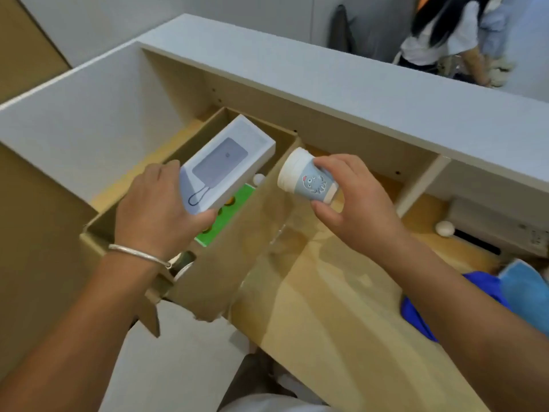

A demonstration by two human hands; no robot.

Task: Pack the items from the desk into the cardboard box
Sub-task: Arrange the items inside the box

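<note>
Cardboard box [237,248] sits open on the left part of the wooden desk [341,307], its near corner hanging past the desk edge, its far end close under the grey shelf [356,93]. From where I watch, my left hand [157,212] is over the box opening, fingers and thumb clamped on the near end of a white product carton [228,165] — the one printed with a power bank and a lanyard loop — held tilted, its far end pointing toward the shelf. Under it, inside the box, I can see a green card [228,215] with orange spots and a small white ball [258,179]; a round dark item shows at the near end, too hidden to name. A silver bangle [139,253] rings the left wrist.

My right hand [353,203] is just right of the box wall, above the desk, pinching a paper cup [306,181] — pale blue with a cartoon octopus — tipped on its side, white rim toward the box. Farther right on the desk lie another white ball [444,228] and a blue cloth [463,298].
</note>
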